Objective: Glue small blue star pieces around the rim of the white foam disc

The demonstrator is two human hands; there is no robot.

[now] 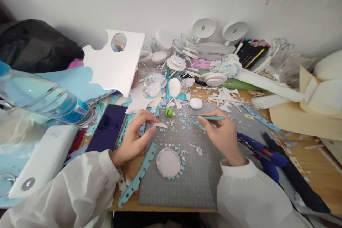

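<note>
Over the grey cutting mat point(192, 185), my right hand point(220, 135) is closed on green tweezers point(211, 118), whose tips point left at small blue paper shapes point(184, 119). My left hand point(139, 133) pinches a small white paper scrap point(161, 125) between thumb and fingers. Nearer to me on the mat lies a round white disc point(169, 162) ringed with tiny blue shapes. Just beyond my left fingertips sits a small green object point(169, 112). A blue punched paper strip point(139, 176) runs along the mat's left edge.
At right lies a blue glue gun point(263, 155) beside a long black bar point(296, 176). A phone point(108, 128), power bank point(44, 160) and water bottle point(45, 92) crowd the left. Decorated white discs point(176, 63), paper scraps and pens point(252, 53) fill the back near the wall.
</note>
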